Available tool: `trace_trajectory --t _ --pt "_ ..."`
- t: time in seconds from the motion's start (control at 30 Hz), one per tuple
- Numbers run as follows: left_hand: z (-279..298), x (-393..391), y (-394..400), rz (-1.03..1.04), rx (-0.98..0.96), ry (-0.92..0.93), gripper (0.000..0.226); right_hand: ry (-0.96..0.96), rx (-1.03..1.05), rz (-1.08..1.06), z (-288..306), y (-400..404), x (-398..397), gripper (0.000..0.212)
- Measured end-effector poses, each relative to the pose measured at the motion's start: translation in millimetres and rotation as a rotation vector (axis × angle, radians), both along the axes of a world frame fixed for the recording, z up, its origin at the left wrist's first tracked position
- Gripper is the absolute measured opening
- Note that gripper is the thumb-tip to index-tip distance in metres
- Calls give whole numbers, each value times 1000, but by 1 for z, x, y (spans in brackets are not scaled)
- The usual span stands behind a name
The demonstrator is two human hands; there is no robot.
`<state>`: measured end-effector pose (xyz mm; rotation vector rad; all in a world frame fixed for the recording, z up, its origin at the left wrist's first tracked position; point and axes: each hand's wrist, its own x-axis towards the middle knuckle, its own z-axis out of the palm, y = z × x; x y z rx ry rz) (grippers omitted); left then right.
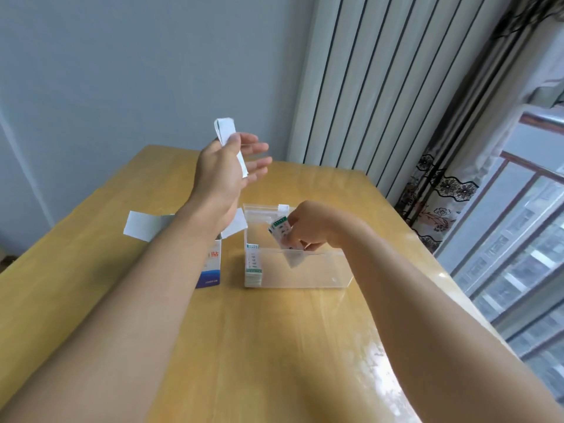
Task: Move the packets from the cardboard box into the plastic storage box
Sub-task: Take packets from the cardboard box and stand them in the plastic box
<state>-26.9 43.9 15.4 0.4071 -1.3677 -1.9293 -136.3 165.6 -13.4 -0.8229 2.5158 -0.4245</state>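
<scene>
A white and blue cardboard box (211,270) stands upright on the table with its top flaps open, partly hidden by my left forearm. Right of it sits the clear plastic storage box (317,270), with a stack of packets (254,267) standing at its left end. My right hand (305,227) is inside the storage box's open top, shut on a few green and white packets (281,232) that tilt downward. My left hand (227,166) is raised above the cardboard box and pinches a folded white paper slip (225,131), its other fingers spread.
The boxes rest on a yellow wooden table (274,346) whose right edge runs along a window. A white ribbed radiator (381,87) and a patterned curtain (442,184) stand behind the table's far right corner. A grey wall lies behind the far edge.
</scene>
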Motion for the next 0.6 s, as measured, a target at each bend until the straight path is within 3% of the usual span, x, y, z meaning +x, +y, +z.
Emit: trace_trajectory --t 0.17,0.3,0.43,0.6 --pt "3 5 -1 -34 28 24 33 -9 157 -49 -14 -18 0 16" --pt "4 7 0 -56 26 25 34 -87 233 -61 -18 -28 6 29" --pt "5 8 3 -76 26 21 34 -17 359 -3 -15 -30 12 20" --pt "5 7 4 -81 18 17 34 -54 364 6 -11 -30 12 23"
